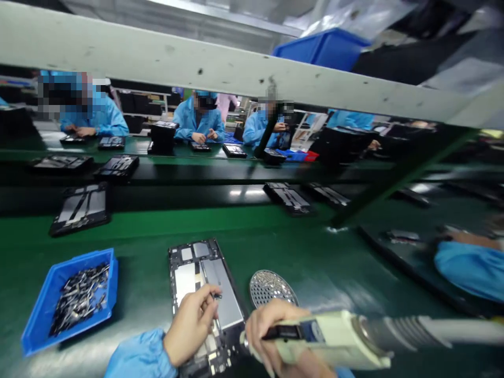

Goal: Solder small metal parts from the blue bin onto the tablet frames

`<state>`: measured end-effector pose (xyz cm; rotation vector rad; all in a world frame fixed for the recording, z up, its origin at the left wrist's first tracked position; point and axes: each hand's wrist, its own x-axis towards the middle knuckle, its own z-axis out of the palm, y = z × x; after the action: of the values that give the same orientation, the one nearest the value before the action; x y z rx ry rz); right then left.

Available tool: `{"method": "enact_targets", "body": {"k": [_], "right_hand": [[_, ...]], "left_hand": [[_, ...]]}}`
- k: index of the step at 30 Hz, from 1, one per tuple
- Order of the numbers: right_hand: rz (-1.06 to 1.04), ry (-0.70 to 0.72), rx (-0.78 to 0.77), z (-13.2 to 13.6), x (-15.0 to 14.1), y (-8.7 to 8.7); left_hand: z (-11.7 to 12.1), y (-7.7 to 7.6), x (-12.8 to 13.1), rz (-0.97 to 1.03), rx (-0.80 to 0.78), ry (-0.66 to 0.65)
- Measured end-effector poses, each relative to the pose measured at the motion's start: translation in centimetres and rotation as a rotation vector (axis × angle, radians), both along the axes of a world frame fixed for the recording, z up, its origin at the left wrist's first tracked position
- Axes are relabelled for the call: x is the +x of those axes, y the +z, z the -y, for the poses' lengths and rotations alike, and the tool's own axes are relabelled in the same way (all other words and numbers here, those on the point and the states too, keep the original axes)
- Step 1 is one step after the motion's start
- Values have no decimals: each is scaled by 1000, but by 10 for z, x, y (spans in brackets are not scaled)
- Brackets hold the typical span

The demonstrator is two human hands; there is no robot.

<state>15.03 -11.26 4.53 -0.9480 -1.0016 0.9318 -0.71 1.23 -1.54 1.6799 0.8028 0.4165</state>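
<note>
An open tablet chassis [205,273] lies on the green bench in front of me. My left hand [191,325] rests on it with thumb and forefinger pinched together on a small part I cannot make out. My right hand [271,336] is wrapped round a cream electric screwdriver [334,338], its tip pointing down at the chassis's lower right edge. A round perforated metal dish [271,286] sits just right of the chassis, behind my right hand.
A blue bin [37,320] of small metal parts stands at the left. More chassis [81,207] lie on the dark belt beyond. Several people in blue coats work across the line. A co-worker's blue sleeve [468,265] is at the right. A grey beam [197,65] crosses overhead.
</note>
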Motion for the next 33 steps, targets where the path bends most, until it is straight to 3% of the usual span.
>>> {"method": "enact_targets", "body": {"k": [4,6,10,14,17,21,24,33], "right_hand": [[-104,-135,225,-16,38,25],[-131,-243,257,-22,57,29],[-170,-402,212,-28,82,20],[-191,-510,167,-32,88,3],[-192,-550,129,-36,88,-5],[-172,-570,73,-40,90,-9],[-165,-582,54,-42,91,-12],[-142,-598,67,-45,90,-16]], "left_hand": [[-5,12,-2,8,-159,24],[-8,19,-3,23,-202,73],[-15,30,-5,34,-229,170],[-24,44,-12,-29,-241,282],[-33,54,-22,-115,-158,371],[-43,58,-35,-276,137,399],[-46,59,-38,-282,267,402],[-46,62,-31,-327,234,514]]}}
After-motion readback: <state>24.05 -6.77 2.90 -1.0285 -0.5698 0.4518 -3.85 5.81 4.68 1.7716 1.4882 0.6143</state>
